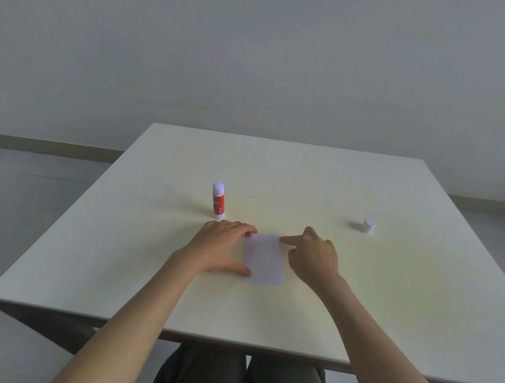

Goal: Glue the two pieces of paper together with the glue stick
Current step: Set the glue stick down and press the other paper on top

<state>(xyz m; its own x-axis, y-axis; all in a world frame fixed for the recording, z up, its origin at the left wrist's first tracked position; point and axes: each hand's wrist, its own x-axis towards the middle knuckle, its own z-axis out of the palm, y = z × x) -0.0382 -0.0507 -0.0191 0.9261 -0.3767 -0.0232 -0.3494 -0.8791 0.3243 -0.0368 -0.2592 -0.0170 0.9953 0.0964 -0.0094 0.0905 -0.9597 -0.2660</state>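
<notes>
A pale white rectangle of paper (263,258) lies flat on the table; only one sheet outline shows, so I cannot tell whether a second sheet lies under it. My left hand (221,247) rests spread on the table, with fingertips on the paper's far left corner and the thumb on its near left edge. My right hand (312,259) has its index finger pressing the paper's far right corner, the other fingers curled. A red glue stick (218,202) stands upright just beyond my left hand, its white top uncapped. The white cap (368,226) stands alone at the right.
The light wooden table (389,297) has its near edge just above my knees. A plain grey wall and floor lie beyond the far edge.
</notes>
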